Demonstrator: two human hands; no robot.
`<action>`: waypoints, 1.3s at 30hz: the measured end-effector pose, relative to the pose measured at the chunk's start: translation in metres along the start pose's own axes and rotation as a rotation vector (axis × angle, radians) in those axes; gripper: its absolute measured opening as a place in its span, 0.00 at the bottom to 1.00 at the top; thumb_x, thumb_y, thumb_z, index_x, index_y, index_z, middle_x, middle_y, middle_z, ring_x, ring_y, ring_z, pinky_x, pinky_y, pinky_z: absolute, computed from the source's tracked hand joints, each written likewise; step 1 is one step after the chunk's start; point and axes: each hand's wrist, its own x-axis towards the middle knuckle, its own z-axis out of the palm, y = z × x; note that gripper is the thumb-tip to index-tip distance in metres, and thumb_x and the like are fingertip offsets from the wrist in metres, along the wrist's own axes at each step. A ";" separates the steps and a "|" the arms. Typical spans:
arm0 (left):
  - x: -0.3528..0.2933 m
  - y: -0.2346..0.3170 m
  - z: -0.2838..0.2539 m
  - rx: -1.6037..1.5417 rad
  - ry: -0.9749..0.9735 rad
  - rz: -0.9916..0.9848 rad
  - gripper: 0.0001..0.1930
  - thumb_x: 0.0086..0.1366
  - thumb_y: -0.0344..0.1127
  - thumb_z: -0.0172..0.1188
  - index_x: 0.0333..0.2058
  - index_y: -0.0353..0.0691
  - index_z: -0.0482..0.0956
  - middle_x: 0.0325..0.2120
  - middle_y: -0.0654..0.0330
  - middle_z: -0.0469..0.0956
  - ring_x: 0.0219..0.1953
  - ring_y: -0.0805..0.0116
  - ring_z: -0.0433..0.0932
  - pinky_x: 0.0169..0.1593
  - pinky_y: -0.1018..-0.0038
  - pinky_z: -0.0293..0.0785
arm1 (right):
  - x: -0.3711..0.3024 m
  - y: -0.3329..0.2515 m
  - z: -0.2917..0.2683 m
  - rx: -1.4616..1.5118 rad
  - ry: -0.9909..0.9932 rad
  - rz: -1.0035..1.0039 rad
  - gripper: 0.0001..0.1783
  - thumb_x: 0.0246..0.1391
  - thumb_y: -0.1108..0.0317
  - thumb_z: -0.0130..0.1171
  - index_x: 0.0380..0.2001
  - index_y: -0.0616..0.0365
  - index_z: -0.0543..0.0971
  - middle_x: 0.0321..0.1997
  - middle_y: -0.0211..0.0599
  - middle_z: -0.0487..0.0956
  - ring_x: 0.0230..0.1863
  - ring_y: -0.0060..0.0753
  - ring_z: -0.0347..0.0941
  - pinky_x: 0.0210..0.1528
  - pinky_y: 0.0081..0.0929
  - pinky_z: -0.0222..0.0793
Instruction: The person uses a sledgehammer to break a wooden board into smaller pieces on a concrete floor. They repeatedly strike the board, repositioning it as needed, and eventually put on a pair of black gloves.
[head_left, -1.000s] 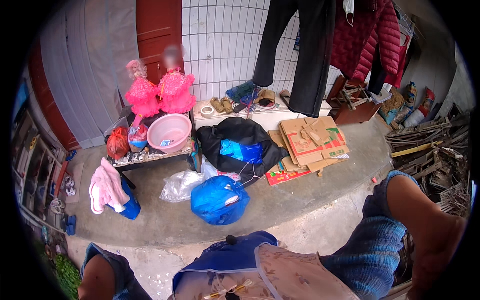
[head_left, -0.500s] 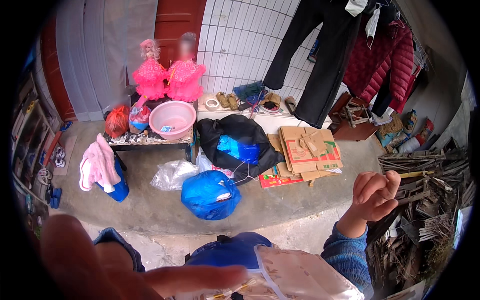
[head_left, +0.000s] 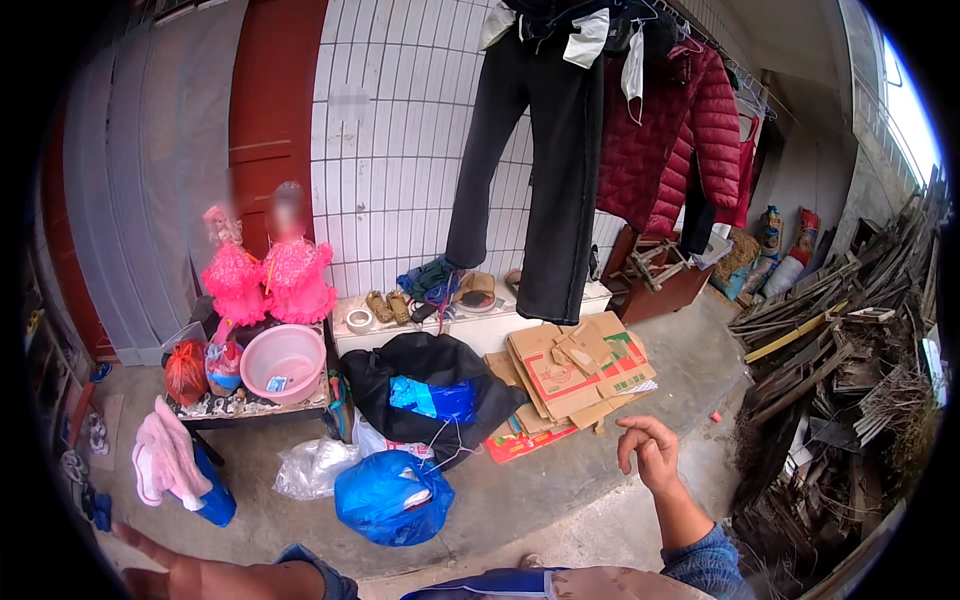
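Note:
My left hand (head_left: 190, 577) is at the lower left edge, partly cut off, its fingers spread and holding nothing. My right hand (head_left: 650, 455) is raised at the right of centre, fingers loosely bent and apart, with nothing visible in it. In the view it appears just below a stack of flattened cardboard boxes (head_left: 560, 372), not touching it. A stuffed blue plastic bag (head_left: 385, 505) lies on the ground between my hands. Behind it is a black bag (head_left: 365, 385) with bright blue plastic (head_left: 432, 398) inside. A clear plastic bag (head_left: 312, 468) lies to its left.
On a low table stand a pink basin (head_left: 262, 362), a red bag (head_left: 187, 375) and two dolls in pink dresses (head_left: 300, 285). A pink towel (head_left: 168, 450) drapes a blue bucket (head_left: 213, 500). Black trousers (head_left: 555, 190) and a maroon jacket (head_left: 660, 140) hang above. Scrap wood (head_left: 830, 400) is piled right.
The view has tilted up and turned right, so the scene sits lower and further left. My left hand has dropped toward the lower left edge; the right hand's fingers have loosened.

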 end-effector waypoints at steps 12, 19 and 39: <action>-0.435 -0.041 -0.069 1.083 -0.228 -1.434 0.20 0.57 0.28 0.49 0.08 0.40 0.54 0.08 0.72 0.56 0.14 0.85 0.51 0.16 0.78 0.44 | 0.014 0.240 -0.147 -0.082 -0.428 0.460 0.17 0.54 0.60 0.48 0.42 0.60 0.72 0.22 0.30 0.72 0.21 0.17 0.65 0.23 0.17 0.62; -0.500 -0.107 -0.070 1.171 -0.512 -1.531 0.22 0.58 0.34 0.51 0.09 0.37 0.55 0.07 0.69 0.54 0.14 0.83 0.51 0.16 0.75 0.46 | 0.079 0.359 -0.044 0.020 -0.956 0.518 0.17 0.52 0.59 0.50 0.41 0.60 0.70 0.31 0.39 0.74 0.29 0.28 0.72 0.33 0.24 0.67; -0.690 -0.255 -0.116 1.465 -0.855 -1.838 0.12 0.48 0.34 0.57 0.12 0.42 0.65 0.11 0.56 0.66 0.14 0.55 0.68 0.17 0.65 0.63 | 0.497 0.919 0.032 0.186 0.384 1.323 0.16 0.46 0.56 0.58 0.29 0.58 0.71 0.26 0.33 0.68 0.29 0.28 0.63 0.27 0.27 0.59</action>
